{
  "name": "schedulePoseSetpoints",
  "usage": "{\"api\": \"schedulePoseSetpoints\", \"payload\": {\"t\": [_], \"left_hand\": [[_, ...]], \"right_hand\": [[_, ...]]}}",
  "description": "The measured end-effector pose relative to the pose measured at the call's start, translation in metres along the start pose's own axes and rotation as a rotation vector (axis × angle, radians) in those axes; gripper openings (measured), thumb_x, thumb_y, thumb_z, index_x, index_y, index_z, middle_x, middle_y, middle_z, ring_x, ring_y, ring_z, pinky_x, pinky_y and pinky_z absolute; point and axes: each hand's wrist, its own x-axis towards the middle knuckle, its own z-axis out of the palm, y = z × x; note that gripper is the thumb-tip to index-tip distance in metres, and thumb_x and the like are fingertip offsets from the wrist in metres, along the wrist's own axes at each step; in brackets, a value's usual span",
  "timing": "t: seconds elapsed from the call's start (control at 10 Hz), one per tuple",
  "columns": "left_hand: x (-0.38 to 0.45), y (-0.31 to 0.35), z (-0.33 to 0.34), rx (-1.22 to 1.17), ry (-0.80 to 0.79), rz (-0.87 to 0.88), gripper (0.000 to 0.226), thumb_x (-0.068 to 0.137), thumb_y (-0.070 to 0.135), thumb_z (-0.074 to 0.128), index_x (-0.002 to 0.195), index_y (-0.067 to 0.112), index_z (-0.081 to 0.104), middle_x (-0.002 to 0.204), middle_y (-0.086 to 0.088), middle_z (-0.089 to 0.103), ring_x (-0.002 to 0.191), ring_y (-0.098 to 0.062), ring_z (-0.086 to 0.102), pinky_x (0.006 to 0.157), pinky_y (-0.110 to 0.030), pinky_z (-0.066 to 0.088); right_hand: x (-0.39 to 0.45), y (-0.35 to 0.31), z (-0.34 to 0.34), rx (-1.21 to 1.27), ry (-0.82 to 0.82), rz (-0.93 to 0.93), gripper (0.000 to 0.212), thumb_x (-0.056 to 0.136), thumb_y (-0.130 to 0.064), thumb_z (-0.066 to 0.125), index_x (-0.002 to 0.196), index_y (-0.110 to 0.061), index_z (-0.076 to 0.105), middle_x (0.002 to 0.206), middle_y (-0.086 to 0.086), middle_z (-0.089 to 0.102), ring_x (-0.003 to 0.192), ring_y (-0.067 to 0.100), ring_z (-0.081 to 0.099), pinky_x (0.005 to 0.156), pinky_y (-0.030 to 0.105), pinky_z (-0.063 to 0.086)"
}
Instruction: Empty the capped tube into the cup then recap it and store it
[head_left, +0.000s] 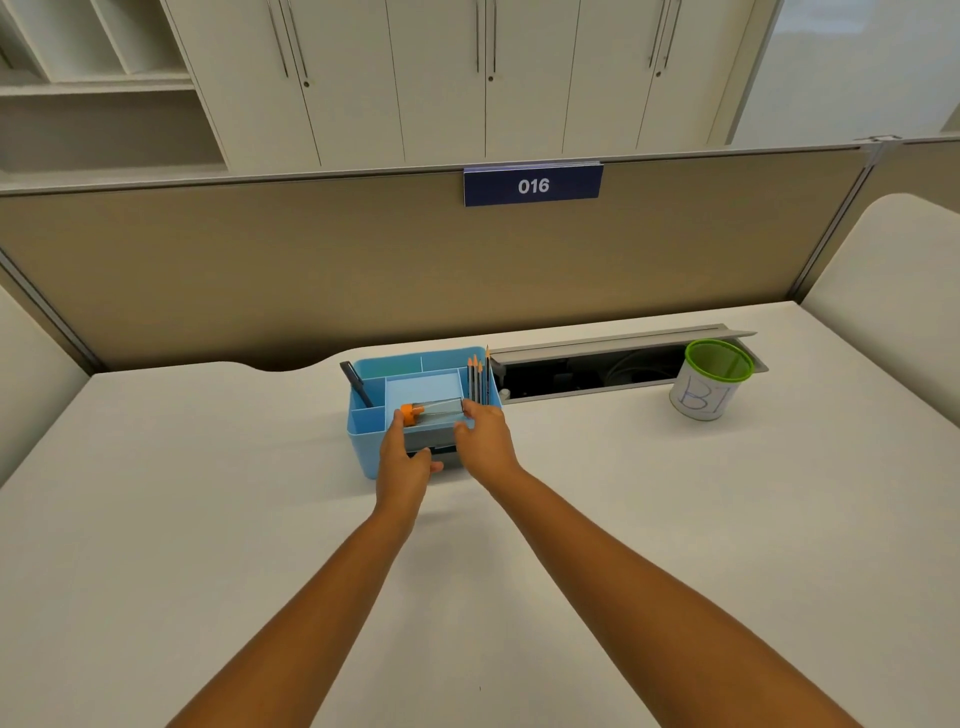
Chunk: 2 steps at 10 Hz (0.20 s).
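Observation:
A clear tube (441, 406) with an orange cap (412, 414) lies level over the front of a blue desk organizer (363, 441). My left hand (405, 457) touches the capped end with its fingertips. At the other end, my right hand (485, 436) pinches the tube's bottom. Whether the tube rests on the organizer or is held just above it, I cannot tell. The cup (709, 382), white with a green rim and a handwritten label, stands far to the right on the desk.
The organizer holds several pencils (479, 382) at its right side and a dark pen (358, 387) at its left. An open cable tray (597, 371) runs behind it toward the cup. A tan partition with a "016" sign (533, 185) closes the desk's back.

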Motion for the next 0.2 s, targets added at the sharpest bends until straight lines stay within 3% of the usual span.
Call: {"api": "schedulePoseSetpoints", "payload": {"t": [0.2], "left_hand": [[-0.0116, -0.0078, -0.002, 0.251, 0.055, 0.094, 0.064, 0.091, 0.007, 0.045, 0.143, 0.022, 0.011, 0.15, -0.011, 0.025, 0.129, -0.03, 0.038, 0.099, -0.044, 0.042]], "right_hand": [[-0.0063, 0.0016, -0.0028, 0.003, 0.003, -0.015, 0.048, 0.094, -0.01, 0.045, 0.14, -0.011, 0.032, 0.142, 0.016, 0.034, 0.131, 0.028, 0.036, 0.104, 0.036, 0.04]]}}
